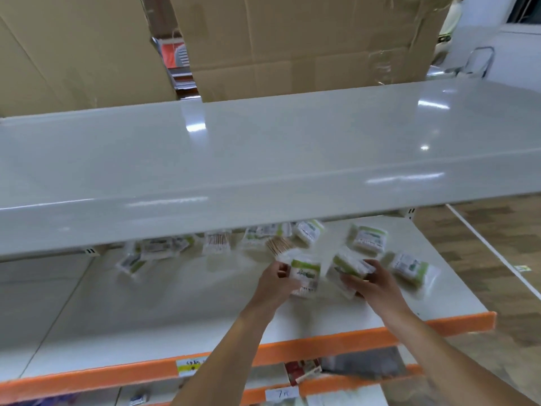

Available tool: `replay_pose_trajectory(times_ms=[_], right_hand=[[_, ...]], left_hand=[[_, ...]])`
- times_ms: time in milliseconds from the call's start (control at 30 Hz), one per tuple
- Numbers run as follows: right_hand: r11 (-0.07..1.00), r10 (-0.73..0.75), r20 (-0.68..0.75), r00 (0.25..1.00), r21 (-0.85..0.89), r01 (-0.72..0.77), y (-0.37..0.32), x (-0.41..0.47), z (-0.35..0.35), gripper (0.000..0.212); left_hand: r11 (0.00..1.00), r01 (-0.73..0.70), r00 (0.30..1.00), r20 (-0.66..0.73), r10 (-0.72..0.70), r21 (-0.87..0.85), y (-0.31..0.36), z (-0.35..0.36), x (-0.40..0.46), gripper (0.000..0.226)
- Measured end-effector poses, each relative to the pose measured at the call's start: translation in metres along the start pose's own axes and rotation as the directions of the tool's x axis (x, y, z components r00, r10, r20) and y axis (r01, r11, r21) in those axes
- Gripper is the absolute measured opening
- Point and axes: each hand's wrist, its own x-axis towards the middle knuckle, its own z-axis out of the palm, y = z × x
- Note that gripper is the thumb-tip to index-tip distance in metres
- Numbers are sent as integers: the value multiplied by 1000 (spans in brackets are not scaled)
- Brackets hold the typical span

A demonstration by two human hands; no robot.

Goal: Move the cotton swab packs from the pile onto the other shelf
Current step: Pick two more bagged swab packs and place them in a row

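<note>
Several cotton swab packs (367,238) with green-and-white labels lie scattered on the white middle shelf (164,315), partly hidden under the top shelf (263,153). My left hand (276,284) grips one pack (306,275) by its left side. My right hand (371,284) holds another pack (347,266), tilted, fingers curled around it. One more pack (409,268) lies just to the right of my right hand. The top shelf is bare and glossy. The picture is blurred by motion.
The middle shelf has an orange front edge (322,345) with a yellow price label (190,366). A lower shelf shows a red box (301,372). Large cardboard sheets (307,45) stand behind the top shelf. Wooden floor (497,259) lies to the right.
</note>
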Motion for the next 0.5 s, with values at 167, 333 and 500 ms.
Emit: replay_pose_trajectory(times_ms=[167, 333, 500], right_hand=[[997, -29, 66, 997, -76, 34, -4, 8, 0, 25], [975, -123, 86, 989, -178, 137, -13, 16, 17, 14], [963, -95, 163, 982, -236, 132, -17, 23, 45, 28]], left_hand=[[998, -27, 999, -33, 29, 60, -2, -8, -8, 28], [999, 31, 993, -118, -30, 7, 0, -29, -19, 28], [998, 51, 961, -271, -57, -29, -1, -61, -32, 28]])
